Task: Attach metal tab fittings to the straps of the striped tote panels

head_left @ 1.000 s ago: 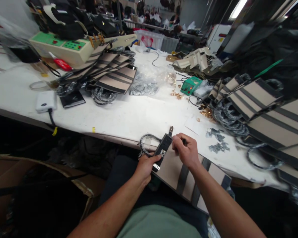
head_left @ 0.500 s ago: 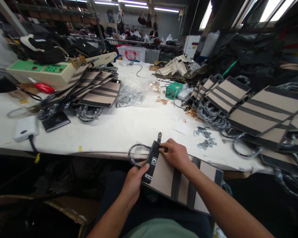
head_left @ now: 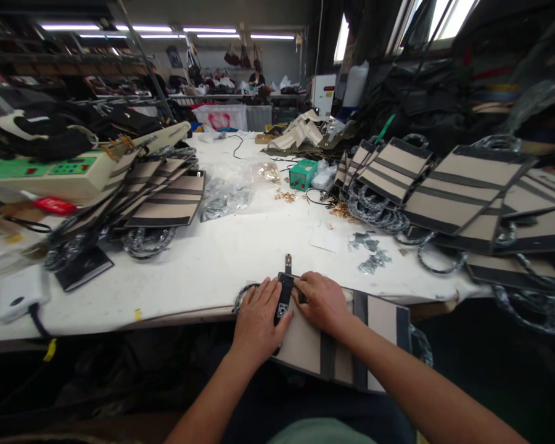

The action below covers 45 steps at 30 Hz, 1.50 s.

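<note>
Striped beige panel (head_left: 300,348) at the near edge of the table (head_left: 203,265), both hands on its black end band (head_left: 284,295).
The left hand (head_left: 258,319) lies across the band, fingers extended and spread from the thumb; the right hand (head_left: 321,302) bears on the band's opposite side, fingers curled. Whether the right fingers grip anything cannot be determined. A tab with a metal fitting (head_left: 288,263) projects beyond the band; a plastic-wrapped handle (head_left: 242,298) lies beside the left hand. Similar panels (head_left: 457,191) are stacked at right, near the green box (head_left: 303,174).

Workshop with piled bag panels (head_left: 457,191)
</note>
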Each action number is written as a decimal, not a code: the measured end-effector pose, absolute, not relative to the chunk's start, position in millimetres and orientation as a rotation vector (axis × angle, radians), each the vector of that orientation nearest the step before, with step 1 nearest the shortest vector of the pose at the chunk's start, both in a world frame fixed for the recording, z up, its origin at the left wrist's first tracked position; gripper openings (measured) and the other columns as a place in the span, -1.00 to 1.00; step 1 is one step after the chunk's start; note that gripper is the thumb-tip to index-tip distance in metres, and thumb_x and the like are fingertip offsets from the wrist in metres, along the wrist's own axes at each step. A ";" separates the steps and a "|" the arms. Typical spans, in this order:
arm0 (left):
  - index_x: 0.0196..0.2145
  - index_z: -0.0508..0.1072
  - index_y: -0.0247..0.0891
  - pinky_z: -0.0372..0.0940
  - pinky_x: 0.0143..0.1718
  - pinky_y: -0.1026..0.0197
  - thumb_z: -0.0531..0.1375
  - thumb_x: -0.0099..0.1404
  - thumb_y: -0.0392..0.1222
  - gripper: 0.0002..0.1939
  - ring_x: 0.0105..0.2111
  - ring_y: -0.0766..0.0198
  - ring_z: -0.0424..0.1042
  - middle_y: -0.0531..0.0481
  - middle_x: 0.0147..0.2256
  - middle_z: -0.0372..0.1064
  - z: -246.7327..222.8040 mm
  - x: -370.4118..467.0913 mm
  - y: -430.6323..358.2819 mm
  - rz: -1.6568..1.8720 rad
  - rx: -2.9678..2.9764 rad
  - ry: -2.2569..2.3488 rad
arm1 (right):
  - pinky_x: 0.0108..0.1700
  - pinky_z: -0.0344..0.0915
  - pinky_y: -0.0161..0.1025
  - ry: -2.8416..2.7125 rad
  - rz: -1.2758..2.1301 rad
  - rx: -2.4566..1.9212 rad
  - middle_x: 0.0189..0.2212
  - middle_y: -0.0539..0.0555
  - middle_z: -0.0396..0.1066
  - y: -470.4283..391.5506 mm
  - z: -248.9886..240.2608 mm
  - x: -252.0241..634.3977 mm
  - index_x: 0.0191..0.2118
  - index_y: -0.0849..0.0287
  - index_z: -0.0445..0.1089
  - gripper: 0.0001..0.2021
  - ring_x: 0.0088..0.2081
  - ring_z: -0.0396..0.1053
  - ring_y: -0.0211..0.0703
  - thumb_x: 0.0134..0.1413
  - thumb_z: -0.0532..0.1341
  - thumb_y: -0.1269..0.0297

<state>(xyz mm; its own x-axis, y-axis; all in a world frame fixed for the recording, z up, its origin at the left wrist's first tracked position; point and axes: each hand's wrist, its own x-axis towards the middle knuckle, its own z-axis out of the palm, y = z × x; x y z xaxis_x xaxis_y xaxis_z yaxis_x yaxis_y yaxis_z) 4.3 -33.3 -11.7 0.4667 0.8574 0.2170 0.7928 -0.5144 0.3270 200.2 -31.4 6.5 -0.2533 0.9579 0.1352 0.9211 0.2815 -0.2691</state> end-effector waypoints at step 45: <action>0.30 0.29 -0.20 0.12 0.17 -0.14 0.13 0.38 0.08 -0.39 0.21 -0.04 0.29 -0.14 0.25 0.34 -21.1 -13.3 -17.3 0.514 2.753 1.384 | -0.04 0.34 -0.19 -1.791 0.368 -2.330 -0.01 0.10 0.57 30.1 44.5 312.9 -0.03 0.02 0.58 -0.67 0.01 0.48 0.03 0.17 0.24 0.06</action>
